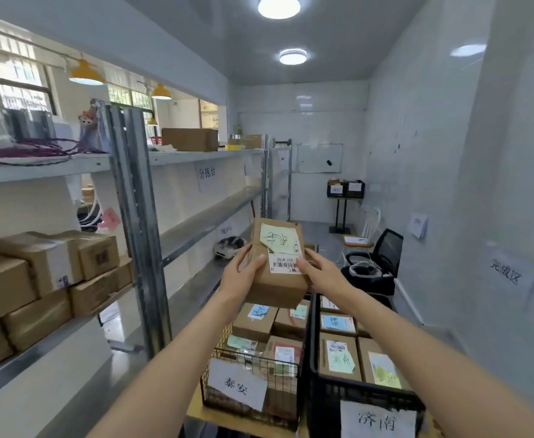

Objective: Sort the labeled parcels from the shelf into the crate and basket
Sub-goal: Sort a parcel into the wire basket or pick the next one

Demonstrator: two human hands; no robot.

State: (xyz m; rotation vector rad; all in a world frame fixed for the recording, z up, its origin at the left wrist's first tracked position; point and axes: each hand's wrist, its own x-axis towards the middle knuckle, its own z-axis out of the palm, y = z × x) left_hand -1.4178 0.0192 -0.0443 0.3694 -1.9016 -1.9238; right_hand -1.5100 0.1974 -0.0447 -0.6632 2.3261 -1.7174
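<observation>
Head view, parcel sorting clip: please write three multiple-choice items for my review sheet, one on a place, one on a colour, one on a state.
1. Where is the held parcel?
A. Lying in the wire basket
B. Lifted in the air above the wire basket and black crate
C. Standing on the shelf

2. What colour is the handwritten note on the held parcel?
A. Pale green
B. Pink
C. Orange

3. How is the parcel held?
A. By the left hand only
B. By the right hand only
C. By the left hand and the right hand together

Answers: 1 B, it hangs clear above both containers; 2 A, the slip above the barcode label is pale green; 3 C, one hand grips each side.
</observation>
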